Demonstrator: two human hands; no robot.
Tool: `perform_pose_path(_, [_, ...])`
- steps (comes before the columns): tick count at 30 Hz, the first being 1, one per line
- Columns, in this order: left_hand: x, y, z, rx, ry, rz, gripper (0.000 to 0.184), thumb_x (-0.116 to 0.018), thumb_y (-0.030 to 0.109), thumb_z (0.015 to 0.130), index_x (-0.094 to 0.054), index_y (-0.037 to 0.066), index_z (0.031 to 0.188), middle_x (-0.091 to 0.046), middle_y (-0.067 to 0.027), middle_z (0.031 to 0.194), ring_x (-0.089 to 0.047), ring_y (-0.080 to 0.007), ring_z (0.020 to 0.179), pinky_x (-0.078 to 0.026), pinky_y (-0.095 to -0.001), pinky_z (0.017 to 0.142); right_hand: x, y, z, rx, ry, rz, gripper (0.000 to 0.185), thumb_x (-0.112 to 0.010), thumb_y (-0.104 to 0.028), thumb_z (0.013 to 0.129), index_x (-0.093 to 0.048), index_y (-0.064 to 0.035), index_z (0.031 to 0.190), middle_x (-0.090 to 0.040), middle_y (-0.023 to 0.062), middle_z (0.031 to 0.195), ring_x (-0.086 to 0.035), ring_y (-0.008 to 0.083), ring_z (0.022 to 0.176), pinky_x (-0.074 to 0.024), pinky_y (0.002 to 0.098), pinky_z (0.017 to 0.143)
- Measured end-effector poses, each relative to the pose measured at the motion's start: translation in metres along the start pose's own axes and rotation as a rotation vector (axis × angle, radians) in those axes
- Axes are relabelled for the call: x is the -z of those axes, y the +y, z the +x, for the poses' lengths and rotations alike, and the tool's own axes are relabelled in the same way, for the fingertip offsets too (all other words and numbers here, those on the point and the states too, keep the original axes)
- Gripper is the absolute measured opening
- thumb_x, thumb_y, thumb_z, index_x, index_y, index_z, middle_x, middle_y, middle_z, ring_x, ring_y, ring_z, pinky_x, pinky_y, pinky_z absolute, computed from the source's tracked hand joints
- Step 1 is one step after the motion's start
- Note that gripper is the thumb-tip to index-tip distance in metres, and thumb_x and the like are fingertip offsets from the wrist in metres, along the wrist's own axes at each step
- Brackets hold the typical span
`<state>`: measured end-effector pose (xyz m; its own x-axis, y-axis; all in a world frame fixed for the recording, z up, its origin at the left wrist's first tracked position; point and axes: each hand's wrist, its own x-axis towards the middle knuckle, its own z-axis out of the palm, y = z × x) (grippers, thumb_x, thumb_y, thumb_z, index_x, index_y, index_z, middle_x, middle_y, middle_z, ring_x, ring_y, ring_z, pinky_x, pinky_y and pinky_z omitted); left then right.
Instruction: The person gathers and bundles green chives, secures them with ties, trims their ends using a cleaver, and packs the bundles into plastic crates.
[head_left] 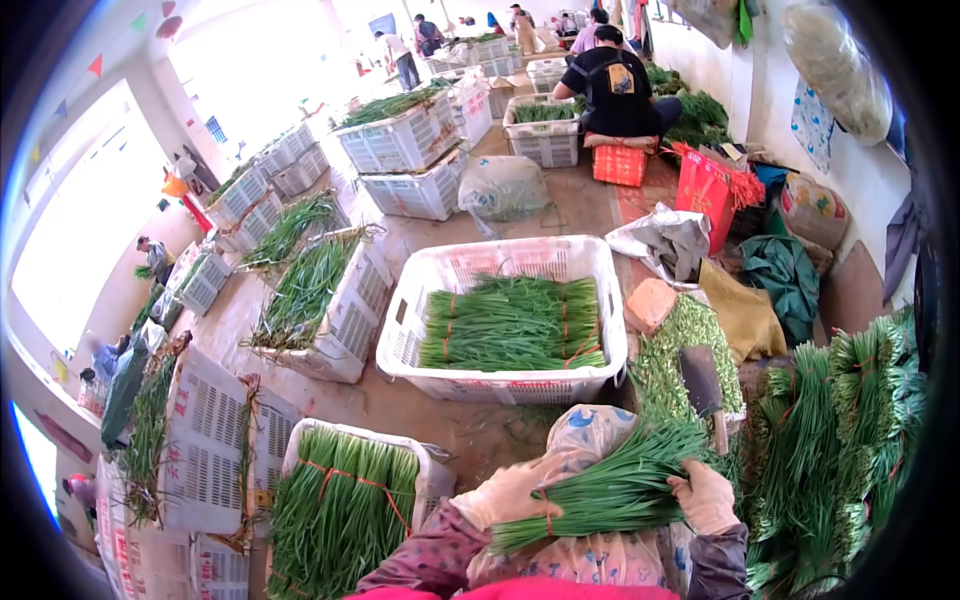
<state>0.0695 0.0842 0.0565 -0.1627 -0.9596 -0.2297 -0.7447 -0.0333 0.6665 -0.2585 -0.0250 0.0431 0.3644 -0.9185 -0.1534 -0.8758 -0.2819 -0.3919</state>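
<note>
A bundle of long green stalks [610, 487] lies across the person's lap, with a red band near its left end. My left hand [512, 494], in a pale glove, is wrapped on the bundle's left part. At the right, my right hand [703, 495], gloved too, has its fingers closed on the bundle's leafy side. Just beyond stands a white crate [500, 385] with banded green bundles lying inside. Near my left forearm, another white crate [437, 478] is filled with banded stalks.
A cleaver [700, 380] rests on a heap of cut stalk ends [662, 365] beside a reddish block [650, 305]. More bundles [835, 430] stand at the right. Stacked crates [400, 140] fill the left and back. A seated person [610, 85] in black is farther off.
</note>
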Motion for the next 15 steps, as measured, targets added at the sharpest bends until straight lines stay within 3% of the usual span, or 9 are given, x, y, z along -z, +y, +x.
perform_pose_path(2, [-0.016,-0.019,-0.017,0.062,-0.244,-0.050,0.104,-0.076,0.054,0.070,-0.022,0.017,0.151,-0.048,-0.0241,0.136,-0.056,-0.0438,0.112,-0.047,-0.0464,0.092,0.001,0.023,-0.009,-0.126,-0.022,0.045,0.040,-0.066,-0.037,0.085,-0.060,-0.0080,0.112,-0.066,0.0182,0.097,-0.063,0.0387,0.088,-0.0491,0.0454,0.076])
perform_pose_path(4, [-0.019,-0.014,-0.027,0.090,-0.252,0.020,0.108,-0.076,0.057,0.069,-0.018,0.018,0.152,-0.048,-0.0241,0.137,-0.058,-0.0440,0.110,-0.049,-0.0466,0.090,0.011,0.033,-0.016,-0.224,0.014,-0.020,0.038,-0.064,-0.036,0.086,-0.060,-0.0090,0.113,-0.066,0.0197,0.092,-0.063,0.0404,0.084,-0.0493,0.0465,0.075])
perform_pose_path(7, [-0.024,-0.012,-0.030,0.127,-0.253,0.119,0.118,-0.075,0.064,0.064,-0.012,0.019,0.154,-0.048,-0.0252,0.136,-0.060,-0.0451,0.104,-0.051,-0.0469,0.084,-0.004,0.076,-0.018,-0.111,0.380,-0.069,0.041,-0.066,-0.029,0.084,-0.058,-0.0045,0.116,-0.061,0.0195,0.115,-0.059,0.0397,0.100,-0.0489,0.0446,0.082])
perform_pose_path(8, [-0.025,-0.010,-0.030,0.139,-0.259,0.127,0.119,-0.074,0.065,0.064,-0.012,0.018,0.153,-0.047,-0.0256,0.137,-0.060,-0.0450,0.104,-0.051,-0.0470,0.083,0.009,0.064,-0.018,-0.143,0.405,-0.067,0.043,-0.068,-0.018,0.081,-0.056,-0.0006,0.118,-0.056,0.0187,0.122,-0.056,0.0395,0.107,-0.0487,0.0428,0.087])
perform_pose_path(9, [-0.025,-0.009,-0.029,0.149,-0.263,0.137,0.119,-0.074,0.066,0.064,-0.012,0.017,0.153,-0.047,-0.0260,0.137,-0.060,-0.0449,0.103,-0.051,-0.0470,0.083,0.016,0.054,-0.014,-0.141,0.407,-0.068,0.043,-0.068,-0.018,0.081,-0.056,-0.0006,0.118,-0.056,0.0187,0.122,-0.056,0.0395,0.107,-0.0487,0.0428,0.087])
perform_pose_path(12, [-0.027,-0.008,-0.025,0.110,-0.238,0.204,0.119,-0.072,0.068,0.064,-0.015,0.013,0.153,-0.046,-0.0267,0.137,-0.061,-0.0446,0.103,-0.051,-0.0477,0.083,0.039,0.011,-0.003,0.140,0.638,0.050,0.050,-0.071,-0.001,0.074,-0.055,0.0030,0.121,-0.059,0.0194,0.120,-0.057,0.0358,0.115,-0.0488,0.0385,0.096])
perform_pose_path(13, [-0.028,-0.007,-0.024,0.107,-0.235,0.207,0.119,-0.072,0.068,0.064,-0.015,0.013,0.153,-0.046,-0.0267,0.137,-0.061,-0.0446,0.103,-0.051,-0.0477,0.083,0.044,-0.007,-0.001,0.270,0.593,0.123,0.051,-0.073,-0.004,0.074,-0.056,0.0020,0.121,-0.061,0.0195,0.117,-0.058,0.0341,0.113,-0.0497,0.0386,0.095])
perform_pose_path(14, [-0.028,-0.007,-0.024,0.102,-0.224,0.224,0.117,-0.071,0.068,0.065,-0.016,0.012,0.152,-0.045,-0.0256,0.138,-0.060,-0.0438,0.105,-0.050,-0.0481,0.084,0.029,-0.014,0.008,0.559,0.678,0.236,0.053,-0.076,-0.011,0.073,-0.057,0.0008,0.121,-0.063,0.0192,0.112,-0.061,0.0356,0.107,-0.0499,0.0404,0.093])
perform_pose_path(15, [-0.029,-0.006,-0.024,0.097,-0.215,0.241,0.115,-0.070,0.068,0.066,-0.018,0.011,0.152,-0.044,-0.0245,0.139,-0.059,-0.0430,0.107,-0.050,-0.0486,0.085,0.031,-0.037,0.006,0.615,0.523,0.215,0.053,-0.077,-0.015,0.073,-0.058,0.0000,0.120,-0.063,0.0188,0.111,-0.061,0.0358,0.106,-0.0496,0.0415,0.092])
